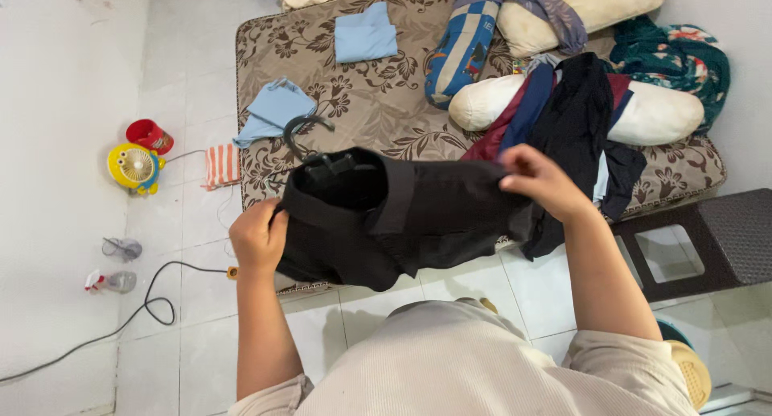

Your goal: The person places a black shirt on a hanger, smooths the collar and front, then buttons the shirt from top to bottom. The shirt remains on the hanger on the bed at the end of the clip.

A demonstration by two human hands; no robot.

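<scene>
Left hand (259, 237) and right hand (540, 179) clenched on black shirt (402, 215); between grips, could sag and unfold if slackened.

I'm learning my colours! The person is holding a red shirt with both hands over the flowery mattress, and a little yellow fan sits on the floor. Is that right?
Almost. The shirt is black, not red, as the head view shows. The rest is right: the left hand and the right hand both hold it over the flowery mattress, and a little yellow fan sits on the floor.
</scene>
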